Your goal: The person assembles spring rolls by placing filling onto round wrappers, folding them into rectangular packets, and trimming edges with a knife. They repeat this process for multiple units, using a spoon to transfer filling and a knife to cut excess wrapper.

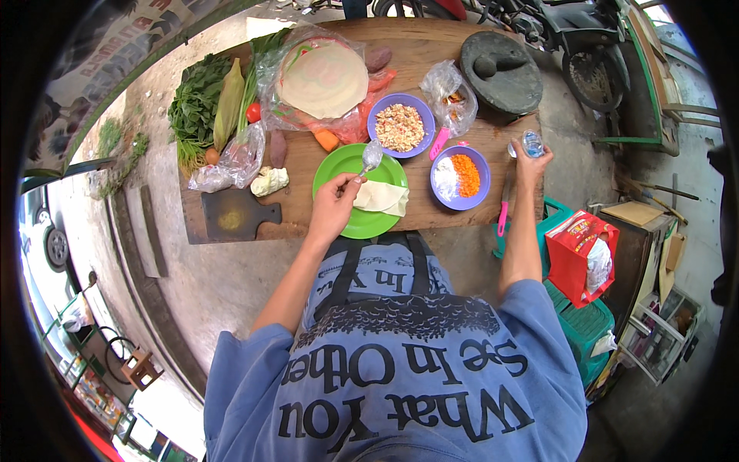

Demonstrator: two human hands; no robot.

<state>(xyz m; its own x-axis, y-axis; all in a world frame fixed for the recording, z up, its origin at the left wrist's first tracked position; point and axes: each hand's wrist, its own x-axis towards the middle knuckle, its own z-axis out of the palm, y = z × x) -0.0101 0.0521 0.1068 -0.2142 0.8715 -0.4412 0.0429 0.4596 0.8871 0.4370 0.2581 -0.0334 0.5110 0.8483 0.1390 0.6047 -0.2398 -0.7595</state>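
Note:
My left hand [336,202] is closed on the handle of a metal spoon [372,156], its bowl above the green plate [327,173]. Folded pale wrapper sheets [385,198] lie on that plate beside my fingers. At the table's right edge, my right hand [533,163] grips a small see-through cup [532,143]; what is in it I cannot tell. A purple bowl [460,205] of diced carrot and white bits stands between my hands. Farther back is another purple bowl [401,154] with a chopped mixture. A pink-handled knife [503,209] lies near my right forearm.
On the wooden table [296,208] sit a stone mortar [500,75], a stack of round wrappers [323,79], leafy greens [196,104], corn [229,105] and a dark cutting board [240,217]. A red bag [570,258] rests on green stools [566,316] at my right.

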